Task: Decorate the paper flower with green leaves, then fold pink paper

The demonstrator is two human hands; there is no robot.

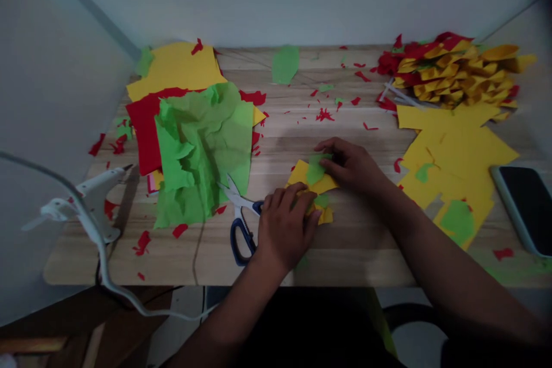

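Near the middle of the table, my right hand (354,165) pinches a small green paper piece (316,168) between thumb and fingers. Beneath that piece lies a yellow paper piece (297,171). My left hand (285,223) rests palm down with its fingers spread, touching yellow and green paper scraps (326,214) partly hidden under it. Open scissors (242,229) with dark blue handles lie just left of my left hand, their blades pointing toward a large crumpled green sheet (228,132).
Left are red paper (144,132), yellow sheets (181,66) and a white glue gun (97,207) with a cable. At right are ruffled yellow and red paper (457,77), cut yellow sheets (452,155) and a phone (524,207). Red scraps (324,115) litter the table (362,261).
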